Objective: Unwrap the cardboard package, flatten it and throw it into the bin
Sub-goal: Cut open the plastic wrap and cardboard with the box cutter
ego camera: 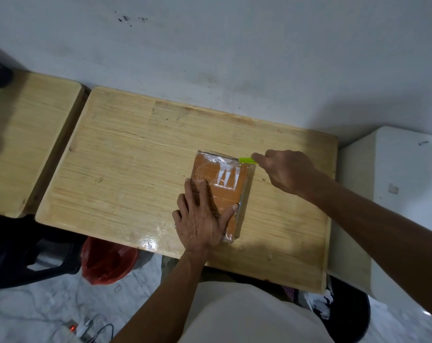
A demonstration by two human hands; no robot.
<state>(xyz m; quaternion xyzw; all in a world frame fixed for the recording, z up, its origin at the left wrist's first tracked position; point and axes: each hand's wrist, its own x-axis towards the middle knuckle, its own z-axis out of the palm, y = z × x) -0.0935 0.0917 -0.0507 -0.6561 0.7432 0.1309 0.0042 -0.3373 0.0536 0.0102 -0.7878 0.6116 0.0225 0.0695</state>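
An orange-brown cardboard package (224, 177) wrapped in clear plastic lies flat on the wooden table (125, 164), right of centre. My left hand (201, 216) lies flat on its near half with fingers spread, pressing it down. My right hand (287, 170) is closed around a small yellow-green cutter (247, 160), whose tip touches the package's far right corner.
A second wooden table (24, 134) stands to the left. A white box-like unit (395, 194) is at the right. On the floor, a red plastic bag (106, 261) sits by a black container (24, 253), and a dark bin with clutter (341, 308) is at lower right.
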